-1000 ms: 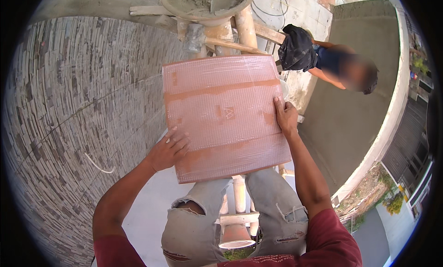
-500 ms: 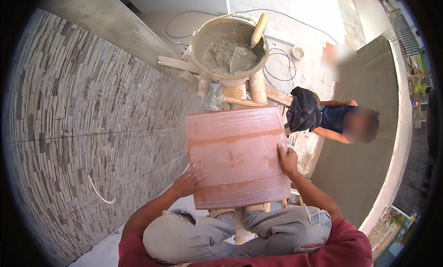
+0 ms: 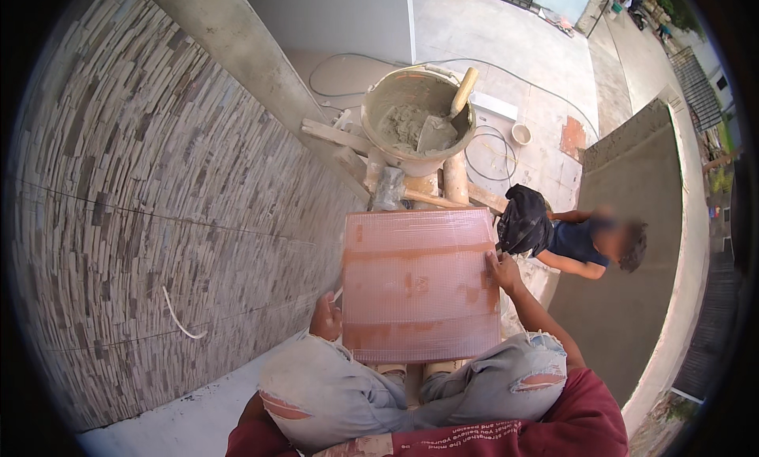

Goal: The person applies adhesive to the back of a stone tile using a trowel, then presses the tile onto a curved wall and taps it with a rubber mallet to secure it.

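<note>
A square reddish tile (image 3: 423,287), its ribbed back facing up, lies above my knees. My right hand (image 3: 506,271) grips its right edge, thumb on top and fingers partly hidden beneath. Beside the lower left edge, my left hand (image 3: 324,318) is closed, with a thin pale sliver showing at its fingertips; what it holds I cannot make out. Beyond the tile stands a bucket (image 3: 375,109) of grey mortar (image 3: 403,127). A trowel (image 3: 436,133) with a wooden handle rests in it. A mallet (image 3: 389,190) with a grey head lies between bucket and tile.
Wooden planks (image 3: 340,135) support the bucket. A stone-patterned tiled wall (image 3: 174,204) rises at left. To the right, a person in a dark blue shirt (image 3: 575,243) is by a grey plastered wall (image 3: 632,299). A cable (image 3: 506,84), a small bowl (image 3: 521,134) and a white box (image 3: 494,107) lie beyond.
My left hand has come off the tile's top face and curled beside its left edge. My right hand still holds the right edge. The view has shifted, showing more floor beyond the bucket.
</note>
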A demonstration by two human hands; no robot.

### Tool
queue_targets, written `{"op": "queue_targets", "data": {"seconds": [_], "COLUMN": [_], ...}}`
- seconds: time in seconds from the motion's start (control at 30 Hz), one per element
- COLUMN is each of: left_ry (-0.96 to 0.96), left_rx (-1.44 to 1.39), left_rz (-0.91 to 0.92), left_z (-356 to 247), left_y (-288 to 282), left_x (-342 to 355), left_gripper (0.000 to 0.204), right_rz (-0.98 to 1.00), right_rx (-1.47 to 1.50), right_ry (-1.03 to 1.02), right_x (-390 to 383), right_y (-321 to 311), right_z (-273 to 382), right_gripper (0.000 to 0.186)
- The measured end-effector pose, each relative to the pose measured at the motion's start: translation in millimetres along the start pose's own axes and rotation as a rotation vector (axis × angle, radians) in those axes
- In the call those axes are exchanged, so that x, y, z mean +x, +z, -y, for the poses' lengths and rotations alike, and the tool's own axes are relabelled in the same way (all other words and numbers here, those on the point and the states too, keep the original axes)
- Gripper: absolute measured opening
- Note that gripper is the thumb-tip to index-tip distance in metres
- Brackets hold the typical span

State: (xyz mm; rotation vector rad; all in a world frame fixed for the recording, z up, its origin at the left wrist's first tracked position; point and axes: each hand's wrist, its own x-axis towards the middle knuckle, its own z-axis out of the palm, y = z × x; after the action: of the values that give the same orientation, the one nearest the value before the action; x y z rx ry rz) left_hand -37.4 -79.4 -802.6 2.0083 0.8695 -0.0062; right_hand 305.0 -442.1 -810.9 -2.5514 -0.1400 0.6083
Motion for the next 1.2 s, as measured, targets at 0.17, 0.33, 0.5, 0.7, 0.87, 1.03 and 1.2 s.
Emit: {"op": "queue_targets", "data": {"seconds": [0.17, 0.33, 0.5, 0.7, 0.87, 1.03, 1.2], "left_ry": [-0.432, -0.416, -0.328, -0.248, -0.218, -0.216, -0.224], "left_rx": [-0.665, -0.701, -0.649, -0.552, -0.418, -0.353, -0.352], "left_rz": [0.067, -0.015, -0.054, -0.168, -0.194, -0.226, -0.190], "left_z": [-45, -57, -41, -27, -50, -48, -48], "left_y": [14, 29, 34, 39, 32, 36, 29], "left_x": [5, -12, -2, 76, 89, 91, 82], "left_gripper": [0.041, 0.039, 0.038, 0.041, 0.049, 0.049, 0.047], "right_rz": [0.181, 0.010, -0.027, -0.029, -0.068, 0.088, 0.112], "right_rx": [0.428, 0.534, 0.757, 0.840, 0.877, 0.788, -0.368], "right_ry": [0.297, 0.384, 0.315, 0.196, 0.219, 0.255, -0.276], "right_x": [-23, -57, -49, 13, 25, 33, 67], "right_y": [23, 13, -1, 2, 27, 25, -58], "right_z": [-18, 5, 27, 48, 38, 25, 97], "right_gripper": [0.087, 0.077, 0.065, 0.060, 0.062, 0.061, 0.044]}}
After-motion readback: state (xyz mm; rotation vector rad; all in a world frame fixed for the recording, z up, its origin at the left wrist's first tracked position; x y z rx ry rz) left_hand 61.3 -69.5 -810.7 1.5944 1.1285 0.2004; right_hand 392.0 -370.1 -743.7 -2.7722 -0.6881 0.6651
